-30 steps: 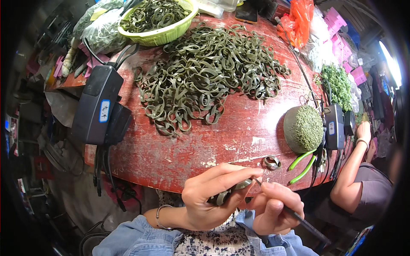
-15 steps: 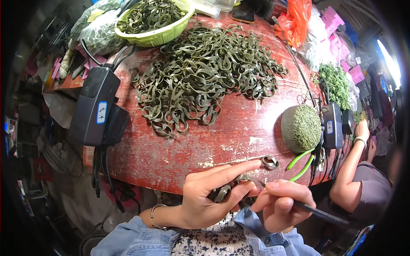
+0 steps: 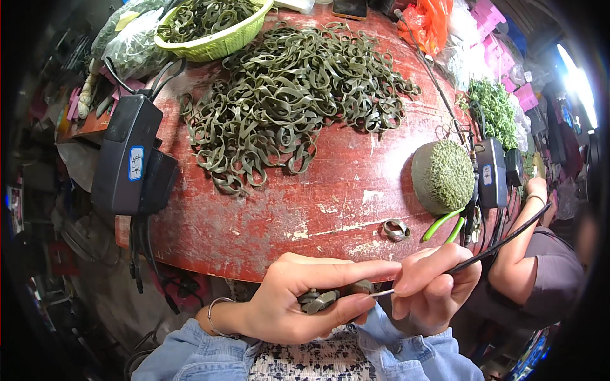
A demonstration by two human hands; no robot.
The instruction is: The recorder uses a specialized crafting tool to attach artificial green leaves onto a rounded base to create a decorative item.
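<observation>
Just off the front edge of the red table, my left hand (image 3: pixel 305 295) is closed around several dark green loops (image 3: pixel 318 300), one of them held out between its fingertips. Its index finger stretches across toward my right hand (image 3: pixel 435 286). That hand pinches a corded pen tool with a thin metal tip (image 3: pixel 383 293), and the tip meets the green piece at the left fingertips. Most of the tool's grip is hidden by my fingers. A single dark loop (image 3: pixel 396 230) lies on the table beyond both hands.
A heap of green loops (image 3: pixel 298 95) covers the far middle of the red table (image 3: pixel 254 235). Behind it stands a yellow-green basket (image 3: pixel 219 46). Black power boxes (image 3: pixel 127 155) sit left; a round block (image 3: pixel 445 178) and green-handled pliers (image 3: pixel 441 225) right. A co-worker's arm (image 3: pixel 518 247) is far right.
My right hand has turned and lifted, so the tool's black cord now rises to the right. The metal tip shows plainly against the green piece. The whole view has shifted slightly.
</observation>
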